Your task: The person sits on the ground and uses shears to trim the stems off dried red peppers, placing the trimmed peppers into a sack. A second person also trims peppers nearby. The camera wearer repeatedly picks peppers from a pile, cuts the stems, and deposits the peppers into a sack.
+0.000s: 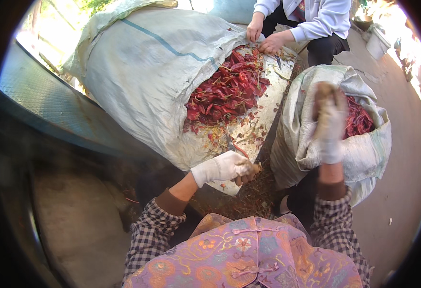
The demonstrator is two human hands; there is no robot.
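My left hand (228,169), in a white glove with brown, soiled fingers, is held over the near edge of a pale board (261,118); its fingers are curled, and whether they hold anything is unclear. My right hand (327,118), gloved alike and blurred, is over the left side of an open white woven sack (361,154) with dried red chillies (358,117) inside; what it holds cannot be told. Dried red chillies (228,90) spill from the mouth of a large white woven sack (142,72) onto the board. Scissors (231,142) with a red handle appear to lie beyond my left hand.
Across the board, another person's hands (266,41) are at the chilli pile's far edge, close to dark-bladed scissors (278,62). Stem scraps (250,201) litter the ground below the board. A white bucket (377,42) stands at the upper right. A blue-green ridged panel (52,104) is at left.
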